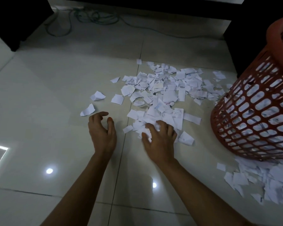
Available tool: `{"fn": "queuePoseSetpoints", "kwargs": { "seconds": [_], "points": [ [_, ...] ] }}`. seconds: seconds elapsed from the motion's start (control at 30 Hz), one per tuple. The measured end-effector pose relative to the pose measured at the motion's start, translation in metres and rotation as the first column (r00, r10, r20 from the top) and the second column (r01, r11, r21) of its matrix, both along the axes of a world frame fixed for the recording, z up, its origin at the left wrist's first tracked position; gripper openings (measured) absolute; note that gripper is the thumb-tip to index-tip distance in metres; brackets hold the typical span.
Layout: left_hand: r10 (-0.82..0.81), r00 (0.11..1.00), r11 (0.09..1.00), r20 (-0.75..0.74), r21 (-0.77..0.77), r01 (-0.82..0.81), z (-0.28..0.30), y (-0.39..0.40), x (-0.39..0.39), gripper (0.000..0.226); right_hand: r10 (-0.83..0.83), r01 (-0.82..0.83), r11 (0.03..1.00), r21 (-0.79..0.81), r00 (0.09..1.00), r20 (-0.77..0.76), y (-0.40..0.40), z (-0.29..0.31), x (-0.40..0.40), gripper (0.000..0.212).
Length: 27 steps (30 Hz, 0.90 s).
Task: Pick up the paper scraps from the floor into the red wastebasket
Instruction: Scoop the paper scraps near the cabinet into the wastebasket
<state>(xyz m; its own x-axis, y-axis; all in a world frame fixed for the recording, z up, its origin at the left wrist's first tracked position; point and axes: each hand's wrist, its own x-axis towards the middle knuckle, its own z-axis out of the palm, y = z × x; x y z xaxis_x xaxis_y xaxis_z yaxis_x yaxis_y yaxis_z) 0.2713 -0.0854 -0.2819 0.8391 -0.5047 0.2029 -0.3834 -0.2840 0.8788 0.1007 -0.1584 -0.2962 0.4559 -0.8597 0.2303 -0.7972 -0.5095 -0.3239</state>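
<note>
Two bare forearms, no sleeves in view, left hand (103, 134), right hand (160, 141), thumbnail tinted orange

Glossy pale tiled floor (64, 70); torn paper scraps (167, 85) heaped at centre, more (260, 180) at 4 o'clock; red wastebasket (255, 111) at 3 o'clock; green cables (96, 18) at 11 o'clock.

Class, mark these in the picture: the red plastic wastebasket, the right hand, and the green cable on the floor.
Red plastic wastebasket (252, 121): head view, lattice side wall.
Right hand (160, 141): head view, back of hand.
Green cable (96, 18): head view, coiled part.
</note>
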Motion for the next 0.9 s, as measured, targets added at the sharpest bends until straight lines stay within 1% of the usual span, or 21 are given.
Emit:
{"fn": "queuePoseSetpoints", "kwargs": {
  "seconds": [0.07,0.17,0.27,0.33,0.4,0.47,0.57,0.63,0.7,0.73,0.77,0.8,0.87,0.9],
  "points": [
    [-0.02,0.999,1.0,0.048,0.011,0.019,0.002,-0.003,0.003,0.027,0.033,-0.032,0.999,-0.012,0.994,0.102,0.002,-0.001,0.0,0.03],
    [-0.099,0.987,0.994,0.125,0.054,0.093,0.008,-0.017,0.002,0.042,0.09,-0.094,0.996,0.009,0.971,0.221,0.0,-0.001,-0.002,0.023],
    [-0.227,0.96,0.97,0.164,0.129,0.207,0.01,-0.04,-0.005,0.061,0.166,-0.192,0.98,0.057,0.937,0.306,-0.007,0.003,-0.008,0.01],
    [-0.347,0.913,0.927,0.217,0.226,0.299,0.01,-0.06,-0.015,0.071,0.168,-0.21,0.975,0.075,0.913,0.373,-0.011,0.008,-0.016,0.006],
    [-0.47,0.851,0.863,0.234,0.323,0.388,0.009,-0.082,-0.031,0.077,0.142,-0.184,0.981,0.057,0.892,0.429,-0.015,0.016,-0.028,0.004],
    [-0.57,0.794,0.79,0.21,0.404,0.461,0.006,-0.1,-0.046,0.077,0.111,-0.14,0.99,0.025,0.872,0.476,-0.016,0.024,-0.041,0.004],
    [-0.674,0.717,0.689,0.177,0.499,0.525,-0.007,-0.118,-0.067,0.082,0.017,-0.031,0.999,0.019,0.854,0.52,-0.02,0.031,-0.064,0.008],
    [-0.725,0.67,0.613,0.16,0.595,0.52,-0.012,-0.128,-0.078,0.094,-0.029,0.018,1.0,0.025,0.846,0.533,-0.023,0.032,-0.078,0.011],
    [-0.784,0.593,0.502,0.182,0.748,0.434,-0.013,-0.132,-0.083,0.107,-0.051,0.043,0.999,0.027,0.835,0.548,-0.026,0.032,-0.087,0.007],
    [-0.807,0.56,0.457,0.189,0.8,0.389,-0.014,-0.133,-0.085,0.109,-0.056,0.049,0.998,0.027,0.839,0.541,-0.027,0.031,-0.09,0.002],
    [-0.81,0.548,0.453,0.208,0.816,0.36,-0.015,-0.134,-0.086,0.105,-0.066,0.063,0.998,0.024,0.843,0.533,-0.028,0.031,-0.092,0.006],
    [-0.796,0.554,0.49,0.246,0.798,0.35,-0.015,-0.134,-0.088,0.096,-0.068,0.068,0.998,0.019,0.846,0.529,-0.029,0.031,-0.095,0.009],
    [-0.738,0.574,0.611,0.356,0.714,0.342,-0.015,-0.133,-0.088,0.071,-0.062,0.071,0.997,0.003,0.842,0.536,-0.03,0.031,-0.096,0.011],
    [-0.712,0.575,0.652,0.403,0.684,0.328,-0.015,-0.133,-0.088,0.06,-0.057,0.069,0.998,-0.002,0.839,0.541,-0.03,0.033,-0.096,0.012]
  ]
}}
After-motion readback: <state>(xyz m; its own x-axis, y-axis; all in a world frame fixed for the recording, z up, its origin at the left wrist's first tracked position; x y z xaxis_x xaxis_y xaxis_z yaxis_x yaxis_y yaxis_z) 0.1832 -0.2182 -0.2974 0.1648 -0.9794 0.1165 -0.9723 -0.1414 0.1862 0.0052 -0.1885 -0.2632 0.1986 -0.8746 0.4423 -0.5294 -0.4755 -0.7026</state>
